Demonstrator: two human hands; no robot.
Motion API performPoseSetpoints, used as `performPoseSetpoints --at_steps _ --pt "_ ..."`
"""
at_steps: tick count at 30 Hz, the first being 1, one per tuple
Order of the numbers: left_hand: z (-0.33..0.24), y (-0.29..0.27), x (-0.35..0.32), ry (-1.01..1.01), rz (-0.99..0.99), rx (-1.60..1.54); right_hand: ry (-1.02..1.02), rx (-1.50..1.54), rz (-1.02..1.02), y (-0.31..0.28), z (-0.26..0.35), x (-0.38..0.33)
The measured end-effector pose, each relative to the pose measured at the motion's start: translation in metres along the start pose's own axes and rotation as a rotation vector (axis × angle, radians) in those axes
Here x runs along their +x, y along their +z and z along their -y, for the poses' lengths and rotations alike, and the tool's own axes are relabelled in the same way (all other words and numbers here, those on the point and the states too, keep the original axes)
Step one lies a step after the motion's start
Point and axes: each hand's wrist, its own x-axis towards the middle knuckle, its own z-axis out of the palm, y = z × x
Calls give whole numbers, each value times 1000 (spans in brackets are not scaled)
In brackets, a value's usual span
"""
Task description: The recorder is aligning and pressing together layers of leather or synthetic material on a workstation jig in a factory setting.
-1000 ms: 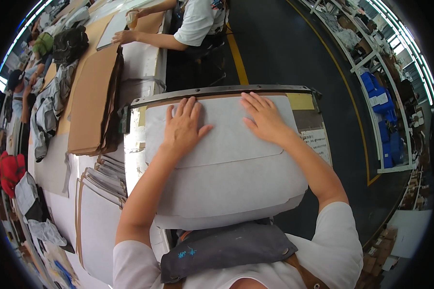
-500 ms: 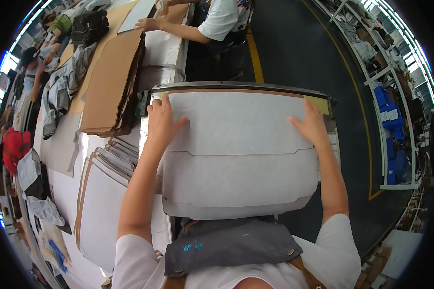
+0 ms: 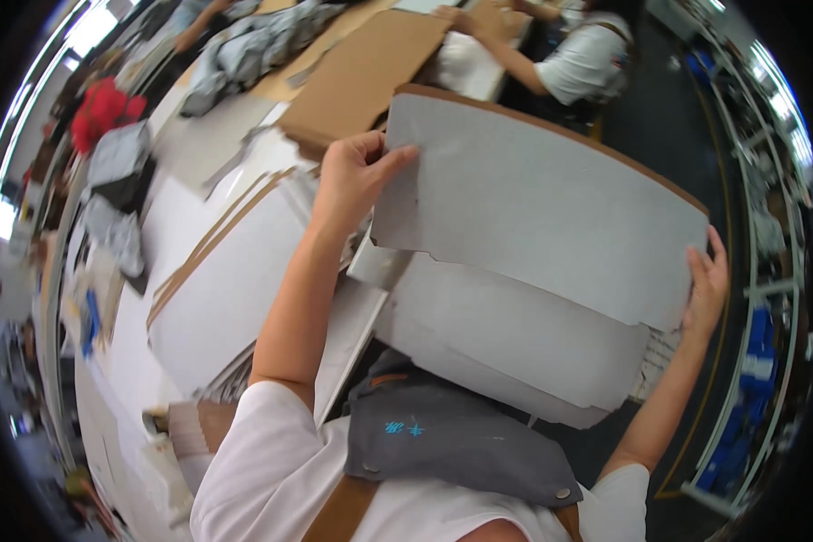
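Between my two hands is a pale grey cardboard sheet [image 3: 542, 199] with a brown edge along its far side, held up at a tilt. My left hand [image 3: 357, 172] pinches its left edge, thumb on the pale face and fingers behind. My right hand [image 3: 709, 285] grips the right edge, with its thumb on the near side and some fingers hidden behind. Beneath it, close to my body, lies another pale cardboard panel [image 3: 515, 325] with notched corners, partly covered by the upper sheet. Whether the two are joined I cannot tell.
On the white table [image 3: 126, 316] to my left lie stacked pale boards [image 3: 235, 289] and, farther off, brown cardboard sheets [image 3: 361, 68]. A co-worker in a white shirt [image 3: 583, 63] sits beyond. Shelving with blue bins [image 3: 741, 406] runs along the right. Grey cloth bundles [image 3: 262, 50] lie at the far left.
The upper sheet has risen off the work surface and tilted, its right side lower. Both hands have closed on its edges, where earlier they lay spread at its far corners. My view has turned left.
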Motion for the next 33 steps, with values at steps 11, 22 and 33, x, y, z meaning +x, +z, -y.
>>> performPoseSetpoints --at_steps 11,22,33 --pt "65 -330 -230 -402 -728 635 -51 111 1037 380 42 -79" --pt "54 -105 -115 184 42 426 -265 -401 643 209 -10 -59" --pt "46 36 -98 876 871 700 -493 -955 525 107 -60 -107"
